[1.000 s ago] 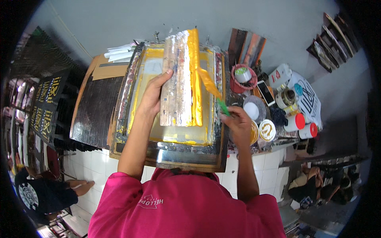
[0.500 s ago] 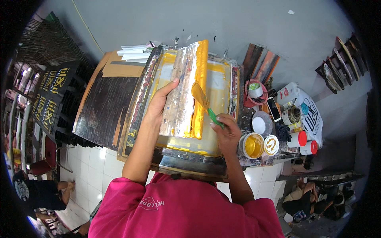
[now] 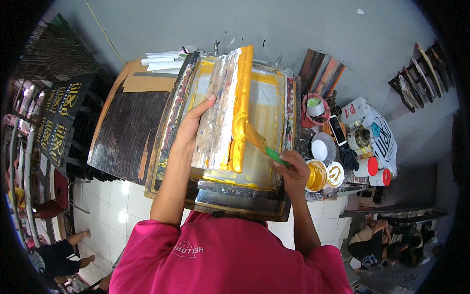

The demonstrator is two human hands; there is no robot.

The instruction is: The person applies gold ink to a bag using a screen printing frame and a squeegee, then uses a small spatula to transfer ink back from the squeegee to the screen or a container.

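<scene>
My left hand (image 3: 191,125) is closed around the worn wooden handle of a wide squeegee (image 3: 215,112), its thumb lying on the wood. Thick yellow ink (image 3: 240,112) coats the squeegee's right-hand edge. In my right hand (image 3: 295,171) I grip the green handle of a spatula (image 3: 259,140), whose ink-smeared blade touches that coated edge. Beneath both tools lies a framed printing screen (image 3: 267,117), with yellow ink along its inner border. An open tub of yellow ink (image 3: 317,177) stands just right of my right hand, partly hidden by it.
Ink-stained lid (image 3: 335,175), phone (image 3: 338,132), red-lidded jars (image 3: 366,167) and a pink bucket (image 3: 313,115) crowd the right side. A dark wooden board (image 3: 122,127) lies left of the screen. Black printed pieces (image 3: 61,122) are stacked farther left. People (image 3: 382,245) sit low at the right.
My right hand and the spatula have moved right and slightly down, the blade now reaching the squeegee edge from the right. The squeegee has shifted slightly left and tilted.
</scene>
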